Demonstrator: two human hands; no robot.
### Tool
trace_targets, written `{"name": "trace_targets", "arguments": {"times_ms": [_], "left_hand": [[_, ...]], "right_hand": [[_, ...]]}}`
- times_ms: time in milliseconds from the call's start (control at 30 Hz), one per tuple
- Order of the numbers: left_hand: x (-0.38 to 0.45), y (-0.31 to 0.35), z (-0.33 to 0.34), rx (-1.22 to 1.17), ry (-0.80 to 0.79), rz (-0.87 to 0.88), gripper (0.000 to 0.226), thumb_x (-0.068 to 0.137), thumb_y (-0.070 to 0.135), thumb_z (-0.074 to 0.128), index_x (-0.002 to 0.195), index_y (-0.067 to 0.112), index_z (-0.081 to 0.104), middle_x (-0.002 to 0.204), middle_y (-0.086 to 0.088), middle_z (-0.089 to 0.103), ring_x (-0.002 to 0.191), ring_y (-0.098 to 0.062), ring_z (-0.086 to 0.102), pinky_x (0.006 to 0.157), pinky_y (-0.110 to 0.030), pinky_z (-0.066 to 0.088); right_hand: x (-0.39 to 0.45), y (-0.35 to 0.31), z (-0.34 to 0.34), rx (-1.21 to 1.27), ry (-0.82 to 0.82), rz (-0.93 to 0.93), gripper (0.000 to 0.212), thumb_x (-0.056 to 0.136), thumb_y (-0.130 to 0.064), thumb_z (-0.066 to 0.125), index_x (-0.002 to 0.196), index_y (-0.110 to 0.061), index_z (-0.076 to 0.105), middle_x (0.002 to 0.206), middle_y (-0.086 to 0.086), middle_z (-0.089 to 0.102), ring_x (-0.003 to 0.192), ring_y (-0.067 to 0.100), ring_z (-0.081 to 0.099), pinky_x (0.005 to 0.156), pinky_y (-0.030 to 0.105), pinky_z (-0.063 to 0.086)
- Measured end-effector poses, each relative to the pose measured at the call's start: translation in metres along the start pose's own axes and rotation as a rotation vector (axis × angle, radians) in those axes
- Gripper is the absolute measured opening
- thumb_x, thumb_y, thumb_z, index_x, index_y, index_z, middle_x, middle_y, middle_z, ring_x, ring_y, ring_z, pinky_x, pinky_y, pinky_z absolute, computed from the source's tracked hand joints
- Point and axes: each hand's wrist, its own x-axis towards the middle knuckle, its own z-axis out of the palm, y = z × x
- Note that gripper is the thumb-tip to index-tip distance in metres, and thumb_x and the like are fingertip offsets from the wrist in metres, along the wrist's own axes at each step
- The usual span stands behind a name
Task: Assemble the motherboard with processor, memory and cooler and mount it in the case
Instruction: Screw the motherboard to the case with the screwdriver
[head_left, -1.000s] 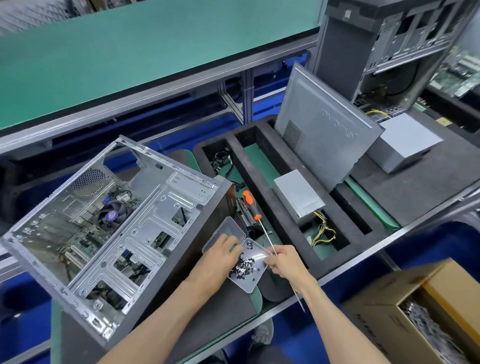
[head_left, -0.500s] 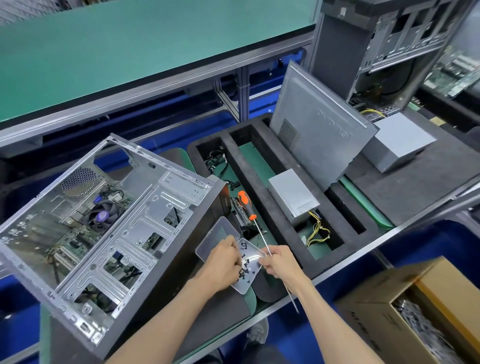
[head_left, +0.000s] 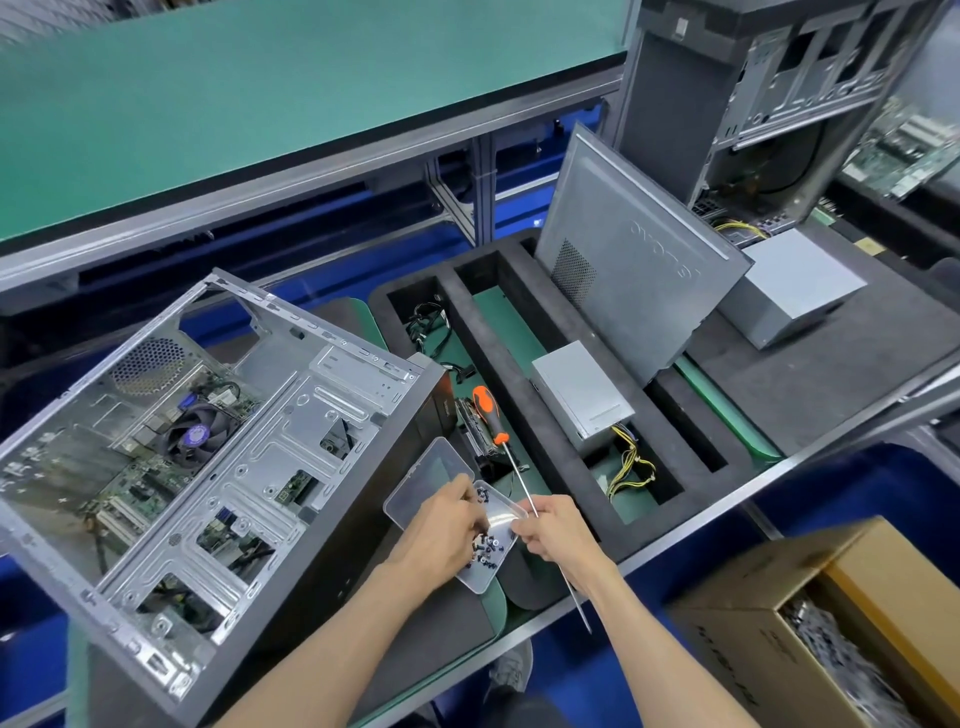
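Over the last second I see little change: my left hand still digs curled fingers among the screws in the clear box, while my right hand keeps gripping the screwdriver. The motherboard already sits inside the case on the counter; fastening looks next.
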Motion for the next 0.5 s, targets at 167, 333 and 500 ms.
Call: {"name": "trace_targets", "arguments": {"times_ms": [167,333,500], "left_hand": [[0.0014,-0.0056,-0.0012,-0.092,0.047,-0.056,0.023,0.087,0.001,0.061,0.097,0.019,0.071,0.101,0.012,0.047,0.084,-0.008,0.051,0.075,-0.017,0.041],[0.0024,-0.0034,-0.0014,-0.087,0.005,-0.016,0.024,0.088,0.010,0.058,0.100,0.022,0.076,0.103,0.010,0.051,0.087,-0.009,0.053,0.080,-0.022,0.047],[0.0027,-0.0015,0.0049,0.007,-0.025,0.033,0.021,0.089,0.021,0.052,0.089,0.019,0.073,0.098,0.006,0.047,0.094,-0.015,0.049,0.080,-0.032,0.047]], "right_hand": [[0.0011,0.0009,-0.0001,0.000,0.003,0.005,0.009,0.086,0.005,0.060,0.092,0.004,0.066,0.062,0.006,0.048,0.043,0.008,0.033,0.039,0.017,0.023],[0.0004,0.0004,0.0002,0.004,-0.002,-0.008,0.007,0.086,0.006,0.060,0.090,0.003,0.065,0.069,0.012,0.046,0.043,0.008,0.033,0.040,0.017,0.023],[0.0005,-0.0009,0.0009,-0.005,0.001,-0.010,0.009,0.085,0.006,0.060,0.092,0.011,0.064,0.066,0.010,0.045,0.043,0.009,0.031,0.040,0.018,0.022]]}}
